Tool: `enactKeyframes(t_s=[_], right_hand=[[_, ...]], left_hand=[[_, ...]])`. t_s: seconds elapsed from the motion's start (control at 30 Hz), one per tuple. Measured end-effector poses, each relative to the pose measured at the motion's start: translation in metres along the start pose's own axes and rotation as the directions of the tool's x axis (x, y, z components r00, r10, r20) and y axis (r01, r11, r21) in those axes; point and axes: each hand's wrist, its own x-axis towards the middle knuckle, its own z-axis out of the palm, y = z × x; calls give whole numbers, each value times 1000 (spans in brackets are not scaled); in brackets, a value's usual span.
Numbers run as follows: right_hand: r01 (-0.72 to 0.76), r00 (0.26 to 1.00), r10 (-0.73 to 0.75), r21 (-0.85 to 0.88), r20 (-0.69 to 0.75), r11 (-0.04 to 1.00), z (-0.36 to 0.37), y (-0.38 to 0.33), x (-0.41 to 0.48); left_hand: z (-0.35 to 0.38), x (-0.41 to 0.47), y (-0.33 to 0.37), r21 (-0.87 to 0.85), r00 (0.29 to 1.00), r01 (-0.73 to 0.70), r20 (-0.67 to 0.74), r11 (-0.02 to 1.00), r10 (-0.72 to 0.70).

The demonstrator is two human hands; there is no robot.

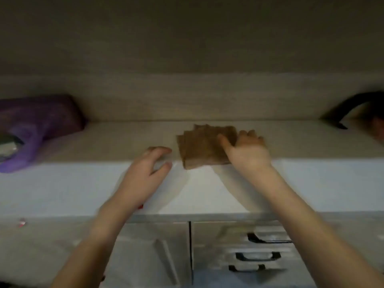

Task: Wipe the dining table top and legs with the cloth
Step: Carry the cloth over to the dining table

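A purple bag (39, 129) sits left on the shelf (124, 140), drawers (257, 246) below

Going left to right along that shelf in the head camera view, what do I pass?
Purple bag → left hand, holding nothing → folded brown cloth → right hand, its grip on the cloth's right edge → dark curved object, too blurred to identify.

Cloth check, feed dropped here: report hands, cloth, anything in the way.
Right hand grips folded brown cloth on shelf. Left hand open beside it, holding nothing. Purple bag far left, not in the way.
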Motion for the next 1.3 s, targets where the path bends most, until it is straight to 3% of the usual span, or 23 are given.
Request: enactKeyframes(t_s=[0.07, 0.2, 0.33, 0.4, 0.57, 0.67, 0.77, 0.87, 1.0, 1.13, 1.3], right_hand=[[-247, 950, 244, -12, 192, 969, 3, -15, 10], [-303, 910, 211, 224, 358, 926, 0, -22, 25], [-434, 862, 203, 470, 464, 768, -9, -9, 28], [-443, 878, 179, 609, 445, 658, -12, -10, 24], [-295, 955, 72, 904, 287, 309, -31, -17, 16], [-278, 960, -9, 955, 280, 104, -54, -24, 3], [-340, 928, -193, 937, 320, -81, -67, -31, -20], [-357, 874, -379, 931, 304, -76, -73, -39, -49], [-355, 771, -580, 934, 264, -47, -68, -51, -100], [-420, 595, -721, 902, 354, 97, -20, -68, -155], [-383, 430, -778, 873, 458, 303, 62, -86, -227]], left_hand=[[-1, 9, -7, 40, 999, 6, 35, 999, -7], [2, 14, -24, 95, 998, -13, 67, 995, 7], [1, 15, -25, 43, 999, -15, 42, 999, 13], [0, 15, -23, -10, 1000, 2, 18, 1000, -1], [-5, 2, -5, -252, 987, 84, -111, 964, -115], [-10, -20, 10, -333, 945, 100, -263, 938, -194], [-13, -57, 21, -422, 856, 126, -411, 898, -313], [-10, -113, 26, -465, 754, 160, -512, 871, -412], [17, -208, 27, -519, 577, 336, -546, 786, -607], [65, -307, 24, -659, 320, 514, -446, 549, -836], [118, -419, 33, -767, 6, 593, -300, 245, -954]])
